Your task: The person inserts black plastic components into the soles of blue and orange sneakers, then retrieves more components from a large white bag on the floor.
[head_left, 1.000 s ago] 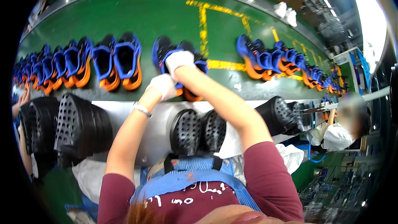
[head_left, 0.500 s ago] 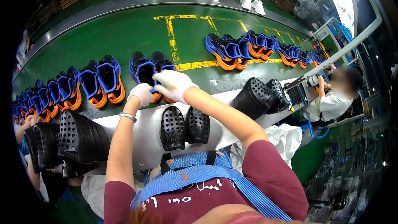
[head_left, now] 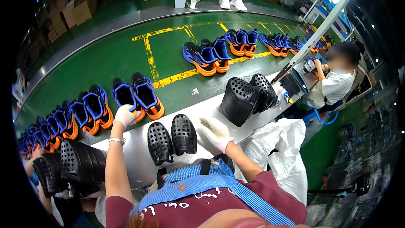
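Observation:
My left hand [head_left: 125, 116], in a white glove, has its fingers closed at the heel of a black and blue sneaker [head_left: 124, 94] with an orange sole. Its mate [head_left: 146, 93] stands close on the right, untouched. My right hand [head_left: 216, 135], also gloved, hovers over the metal ledge [head_left: 139, 160] with its fingers stretched out and nothing in them. Between my hands, two black perforated shoe-shaped inserts [head_left: 172, 137] lie side by side on the ledge. To the right of my right hand is a stack of similar black inserts [head_left: 240, 101].
Rows of matching sneakers stand left [head_left: 63, 118] and right [head_left: 206, 57] on the green surface [head_left: 97, 57] with yellow lines. More black inserts [head_left: 80, 164] are stacked at left. A person [head_left: 337, 80] sits at right; another's hand [head_left: 39, 152] shows at far left.
My right hand has let go of the sneakers and drawn back to the right, over the ledge. My left hand stays at the left sneaker's heel. The whole view has shifted.

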`<move>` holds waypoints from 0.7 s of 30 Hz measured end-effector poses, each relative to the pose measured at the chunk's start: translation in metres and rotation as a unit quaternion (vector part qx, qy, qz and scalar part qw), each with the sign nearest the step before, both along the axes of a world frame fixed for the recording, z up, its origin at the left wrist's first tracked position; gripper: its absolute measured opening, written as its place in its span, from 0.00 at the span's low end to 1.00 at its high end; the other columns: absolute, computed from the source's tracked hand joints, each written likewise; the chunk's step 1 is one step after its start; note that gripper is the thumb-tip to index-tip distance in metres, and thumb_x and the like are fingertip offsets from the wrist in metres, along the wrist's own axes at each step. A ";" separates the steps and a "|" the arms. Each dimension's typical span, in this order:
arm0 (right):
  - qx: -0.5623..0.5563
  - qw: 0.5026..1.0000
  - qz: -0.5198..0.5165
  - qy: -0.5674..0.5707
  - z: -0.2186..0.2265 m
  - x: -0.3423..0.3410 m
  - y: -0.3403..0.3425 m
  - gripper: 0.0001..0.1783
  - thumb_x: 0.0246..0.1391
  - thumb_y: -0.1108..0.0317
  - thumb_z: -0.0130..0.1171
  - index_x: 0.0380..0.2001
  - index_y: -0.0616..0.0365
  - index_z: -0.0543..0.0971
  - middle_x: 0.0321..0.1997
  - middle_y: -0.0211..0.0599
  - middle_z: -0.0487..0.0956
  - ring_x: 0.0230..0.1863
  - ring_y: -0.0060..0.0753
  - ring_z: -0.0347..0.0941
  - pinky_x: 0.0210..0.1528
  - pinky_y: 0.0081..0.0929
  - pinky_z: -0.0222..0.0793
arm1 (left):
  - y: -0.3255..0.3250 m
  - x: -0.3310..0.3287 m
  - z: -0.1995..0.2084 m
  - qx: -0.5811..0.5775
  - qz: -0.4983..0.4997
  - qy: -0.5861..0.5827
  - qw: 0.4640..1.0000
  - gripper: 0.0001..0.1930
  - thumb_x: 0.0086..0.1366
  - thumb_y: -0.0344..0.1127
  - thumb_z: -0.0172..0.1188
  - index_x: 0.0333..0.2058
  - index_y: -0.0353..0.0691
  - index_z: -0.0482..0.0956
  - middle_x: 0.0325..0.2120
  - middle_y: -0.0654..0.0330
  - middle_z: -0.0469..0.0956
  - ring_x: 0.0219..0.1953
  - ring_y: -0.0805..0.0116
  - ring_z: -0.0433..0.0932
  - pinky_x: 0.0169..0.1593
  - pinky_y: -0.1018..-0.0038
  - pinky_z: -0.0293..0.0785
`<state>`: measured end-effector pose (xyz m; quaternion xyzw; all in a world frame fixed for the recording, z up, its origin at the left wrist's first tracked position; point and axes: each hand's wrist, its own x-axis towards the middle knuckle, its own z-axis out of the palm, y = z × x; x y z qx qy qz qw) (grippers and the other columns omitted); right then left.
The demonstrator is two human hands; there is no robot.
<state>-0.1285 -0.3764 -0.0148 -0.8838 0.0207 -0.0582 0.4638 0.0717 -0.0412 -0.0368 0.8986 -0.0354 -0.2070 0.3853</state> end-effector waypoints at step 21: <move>0.070 0.990 0.112 -0.042 -0.072 0.003 -0.018 0.24 0.55 0.58 0.56 0.51 0.64 0.75 0.43 0.49 0.78 0.47 0.50 0.73 0.52 0.38 0.68 | 0.002 -0.003 0.004 -0.086 0.067 0.066 0.992 0.09 0.57 0.33 0.67 0.29 0.35 0.76 0.17 0.61 0.76 0.16 0.73 0.73 0.20 0.79 0.68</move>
